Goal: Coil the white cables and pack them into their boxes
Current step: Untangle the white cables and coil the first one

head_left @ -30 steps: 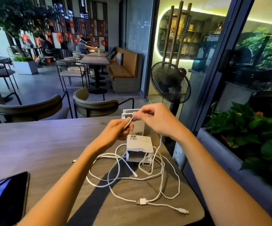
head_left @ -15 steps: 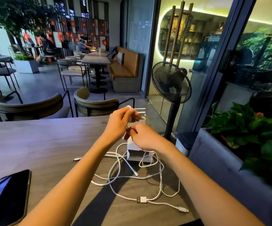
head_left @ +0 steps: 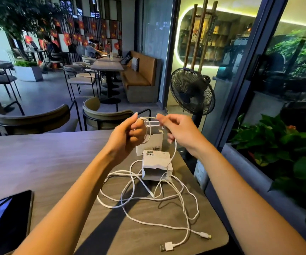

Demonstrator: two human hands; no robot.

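Up above the worktop (head_left: 38,162), the left hand (head_left: 128,137) curls its fingers round a small loop of white cable (head_left: 174,155), while the right hand (head_left: 179,131) at 3 o'clock of it pinches the same strand at the fingertips. From there the cable drops to a loose tangle (head_left: 148,197) lying on the worktop. Two white boxes sit at 12 o'clock of the tangle: an upright open one (head_left: 152,142) behind, a lying one (head_left: 157,166) in front. Two plugs (head_left: 167,246) lie at 6 o'clock near the worktop's edge. A dark phone (head_left: 9,218) rests at 9 o'clock.
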